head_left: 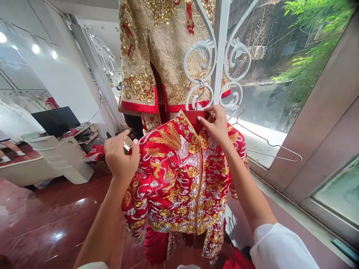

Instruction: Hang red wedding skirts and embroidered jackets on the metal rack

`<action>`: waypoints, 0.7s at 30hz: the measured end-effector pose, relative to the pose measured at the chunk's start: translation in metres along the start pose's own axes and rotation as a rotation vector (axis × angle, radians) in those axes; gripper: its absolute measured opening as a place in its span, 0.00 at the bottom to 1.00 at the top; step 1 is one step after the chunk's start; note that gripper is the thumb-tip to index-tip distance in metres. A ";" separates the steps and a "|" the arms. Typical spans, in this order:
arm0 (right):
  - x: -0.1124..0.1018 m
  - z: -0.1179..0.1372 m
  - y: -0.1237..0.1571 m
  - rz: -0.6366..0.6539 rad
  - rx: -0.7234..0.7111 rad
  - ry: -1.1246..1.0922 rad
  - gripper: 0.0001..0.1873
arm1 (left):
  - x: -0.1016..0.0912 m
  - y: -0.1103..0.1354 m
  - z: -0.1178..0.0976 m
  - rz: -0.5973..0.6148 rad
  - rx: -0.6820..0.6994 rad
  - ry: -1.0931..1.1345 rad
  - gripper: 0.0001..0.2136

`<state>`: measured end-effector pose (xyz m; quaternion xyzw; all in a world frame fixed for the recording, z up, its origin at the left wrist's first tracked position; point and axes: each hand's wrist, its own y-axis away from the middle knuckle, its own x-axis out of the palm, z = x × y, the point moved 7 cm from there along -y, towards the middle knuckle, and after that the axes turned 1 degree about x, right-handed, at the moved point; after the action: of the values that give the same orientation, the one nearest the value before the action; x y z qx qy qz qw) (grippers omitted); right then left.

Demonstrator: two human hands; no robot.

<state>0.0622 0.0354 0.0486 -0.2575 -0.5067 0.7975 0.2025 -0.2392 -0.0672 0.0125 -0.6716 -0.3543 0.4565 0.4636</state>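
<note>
A red jacket (179,183) with gold and silver embroidery hangs on a hanger from a white scrolled metal stand (220,56). My left hand (121,157) grips the jacket's left shoulder, fingers curled over the fabric. At the red collar, my right hand (214,125) pinches the jacket just under the hanger hook (199,98). Above it hangs a beige and gold embroidered garment (157,56) with red trim.
An empty wire hanger (269,147) hangs to the right near a large window (283,63). A white desk (60,157) with a dark monitor (56,120) stands at left on a glossy dark red floor (56,220). A mirror wall lies behind.
</note>
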 end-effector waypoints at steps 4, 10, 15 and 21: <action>-0.004 0.003 0.002 0.078 -0.069 0.019 0.17 | 0.030 -0.040 -0.034 0.371 -0.064 -0.057 0.20; -0.002 0.004 0.013 0.200 -0.075 0.197 0.28 | 0.064 -0.035 -0.041 0.677 -0.057 -0.124 0.24; -0.003 -0.003 0.022 0.081 -0.018 0.415 0.31 | 0.073 -0.029 -0.034 0.626 -0.036 -0.238 0.26; -0.005 -0.011 0.010 0.079 -0.004 0.343 0.27 | 0.066 -0.041 -0.041 0.579 -0.067 -0.151 0.26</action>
<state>0.0722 0.0366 0.0363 -0.4099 -0.4557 0.7481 0.2543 -0.1805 -0.0068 0.0384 -0.7240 -0.1964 0.6063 0.2641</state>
